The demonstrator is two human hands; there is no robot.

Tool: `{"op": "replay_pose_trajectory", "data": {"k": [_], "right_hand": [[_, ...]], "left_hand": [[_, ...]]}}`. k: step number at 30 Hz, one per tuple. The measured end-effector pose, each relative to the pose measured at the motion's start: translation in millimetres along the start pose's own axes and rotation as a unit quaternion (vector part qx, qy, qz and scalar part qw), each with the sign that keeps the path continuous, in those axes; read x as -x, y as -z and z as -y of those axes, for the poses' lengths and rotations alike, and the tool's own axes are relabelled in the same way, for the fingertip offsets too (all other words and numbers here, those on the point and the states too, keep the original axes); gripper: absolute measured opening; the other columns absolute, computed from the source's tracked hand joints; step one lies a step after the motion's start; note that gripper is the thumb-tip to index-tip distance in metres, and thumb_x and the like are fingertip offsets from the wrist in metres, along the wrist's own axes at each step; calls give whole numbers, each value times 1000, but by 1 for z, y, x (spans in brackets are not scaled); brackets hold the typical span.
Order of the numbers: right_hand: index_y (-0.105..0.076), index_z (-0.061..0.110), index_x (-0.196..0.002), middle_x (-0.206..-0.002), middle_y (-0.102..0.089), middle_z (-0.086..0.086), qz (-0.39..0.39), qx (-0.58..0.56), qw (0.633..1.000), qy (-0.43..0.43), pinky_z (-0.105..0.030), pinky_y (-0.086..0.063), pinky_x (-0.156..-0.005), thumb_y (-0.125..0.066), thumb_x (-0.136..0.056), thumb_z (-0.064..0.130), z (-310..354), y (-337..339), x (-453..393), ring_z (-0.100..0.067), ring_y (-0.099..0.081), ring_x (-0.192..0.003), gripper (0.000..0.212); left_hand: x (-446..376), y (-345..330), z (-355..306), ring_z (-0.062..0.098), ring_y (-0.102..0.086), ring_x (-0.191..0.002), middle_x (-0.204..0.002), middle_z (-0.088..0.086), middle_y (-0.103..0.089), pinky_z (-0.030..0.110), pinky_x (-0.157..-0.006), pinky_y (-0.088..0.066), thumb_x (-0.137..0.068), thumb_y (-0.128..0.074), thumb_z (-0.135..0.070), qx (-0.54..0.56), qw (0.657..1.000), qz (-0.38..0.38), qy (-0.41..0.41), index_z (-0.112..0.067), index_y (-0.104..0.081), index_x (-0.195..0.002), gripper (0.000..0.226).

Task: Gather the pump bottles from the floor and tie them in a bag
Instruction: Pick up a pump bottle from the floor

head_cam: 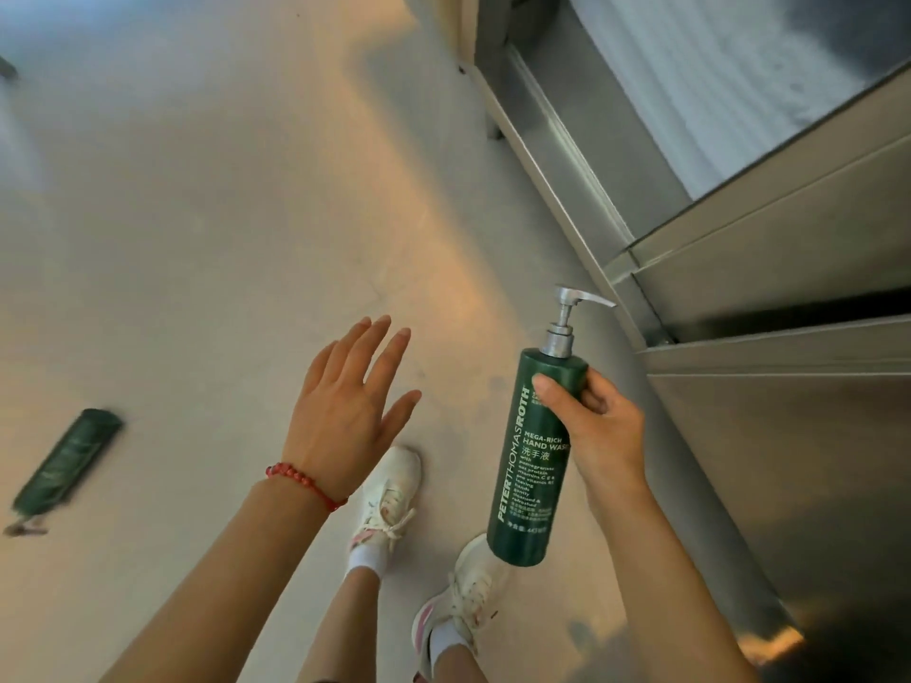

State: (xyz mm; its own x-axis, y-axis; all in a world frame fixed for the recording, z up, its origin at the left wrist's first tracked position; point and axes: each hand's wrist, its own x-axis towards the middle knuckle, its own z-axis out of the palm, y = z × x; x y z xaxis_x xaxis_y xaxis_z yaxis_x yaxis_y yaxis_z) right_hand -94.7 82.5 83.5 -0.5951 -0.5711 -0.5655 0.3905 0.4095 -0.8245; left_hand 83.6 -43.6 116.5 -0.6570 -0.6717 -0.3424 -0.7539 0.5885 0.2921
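Two green pump bottles in view: one upright, clamped in right hand [599, 426]; second pump bottle [66, 460], blurred, lies on floor [197, 214], apparently intact. Left hand [345, 416] splayed, empty. Gathering step; next, reach left. No bag visible.

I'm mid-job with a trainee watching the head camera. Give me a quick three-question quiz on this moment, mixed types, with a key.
1. True or false: the left hand is holding a bottle.
2. Which hand grips the upright green pump bottle? A) left B) right C) both
3. Fill in: the second green bottle lies on the ____.

Key: 1 false, the left hand is open and empty. 2 B, the right hand grips it near the top. 3 floor, to the person's left.
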Motion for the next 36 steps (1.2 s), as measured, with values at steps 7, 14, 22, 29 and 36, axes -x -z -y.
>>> {"op": "replay_pose_trajectory", "data": {"k": [7,14,22,29,36], "right_hand": [[-71,31,-88,-87,-75,14,85,66,993,46,-11,-50,-59,-78,-65,19,87,-62,61,-5,-70,-78,27],[-68,28,-96,-84,-73,20,107,107,986,67,-8,-48,-55,-76,-67,17,116,-137,96,1,-68,-75,32],[-68,30,-89,-80,-73,19,198,158,965,72,-7,-48,-56,-75,-67,16,128,-274,121,1,-68,-73,26],[-69,29,-95,-84,-74,18,296,217,926,90,-8,-49,-59,-76,-64,21,130,-396,137,1,-68,-77,32],[-69,31,-95,-84,-73,21,386,281,874,93,-7,-48,-58,-75,-68,16,128,-503,143,3,-67,-77,31]], "left_hand": [[64,98,33,43,-49,-119,-130,25,-52,57,-94,-43,-91,-12,-52,30,993,-77,83,-1,-48,-128,72],[122,138,113,40,-48,-121,-131,23,-52,56,-94,-44,-88,-33,-43,60,977,-121,164,-2,-49,-127,59],[193,156,218,37,-51,-119,-131,20,-53,51,-94,-43,-92,-23,-47,84,951,-129,267,-6,-48,-128,61],[248,163,291,38,-52,-118,-129,21,-53,50,-93,-44,-93,-17,-49,137,905,-160,370,-3,-49,-126,65],[286,172,341,40,-53,-115,-127,25,-54,52,-91,-46,-93,-15,-51,181,837,-186,482,-1,-51,-124,69]]}}
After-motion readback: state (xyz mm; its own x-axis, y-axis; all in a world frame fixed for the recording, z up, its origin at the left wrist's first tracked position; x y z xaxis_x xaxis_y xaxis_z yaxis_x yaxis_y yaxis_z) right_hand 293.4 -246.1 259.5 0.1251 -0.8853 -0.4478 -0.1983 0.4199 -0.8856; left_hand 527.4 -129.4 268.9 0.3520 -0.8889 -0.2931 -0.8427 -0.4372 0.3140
